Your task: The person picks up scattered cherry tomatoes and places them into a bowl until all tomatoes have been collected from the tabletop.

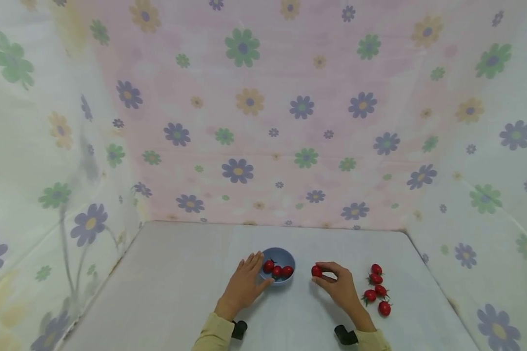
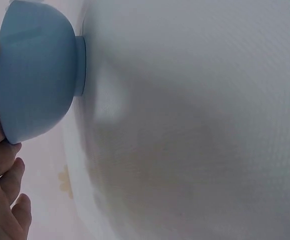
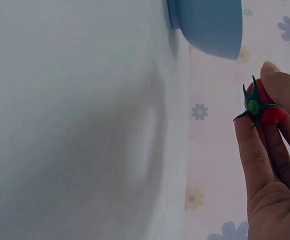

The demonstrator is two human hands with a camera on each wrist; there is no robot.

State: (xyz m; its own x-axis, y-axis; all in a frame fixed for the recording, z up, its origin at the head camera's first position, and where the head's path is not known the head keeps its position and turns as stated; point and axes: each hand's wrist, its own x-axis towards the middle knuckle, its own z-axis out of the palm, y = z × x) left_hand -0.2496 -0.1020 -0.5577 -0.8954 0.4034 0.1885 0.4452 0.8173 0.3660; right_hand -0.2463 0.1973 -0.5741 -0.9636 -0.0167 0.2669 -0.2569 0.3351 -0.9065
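Note:
A blue bowl [image 1: 277, 284] stands on the table with three red cherry tomatoes [image 1: 276, 270] inside. My left hand [image 1: 242, 283] rests against the bowl's left side, fingers extended and thumb spread along the near rim. In the left wrist view, the thumb and fingertips touch the bowl [image 2: 37, 72] near its rim. To the right of the bowl, my right hand [image 1: 340, 287] pinches a cherry tomato [image 1: 316, 271] between thumb and fingers, raised above the table. The right wrist view shows this tomato's green calyx [image 3: 253, 106] facing the camera.
Several more cherry tomatoes [image 1: 375, 279] lie in a loose cluster on the white table [image 1: 175, 273], right of my right hand. Flower-patterned cloth walls [image 1: 272, 146] enclose the table at the back and both sides.

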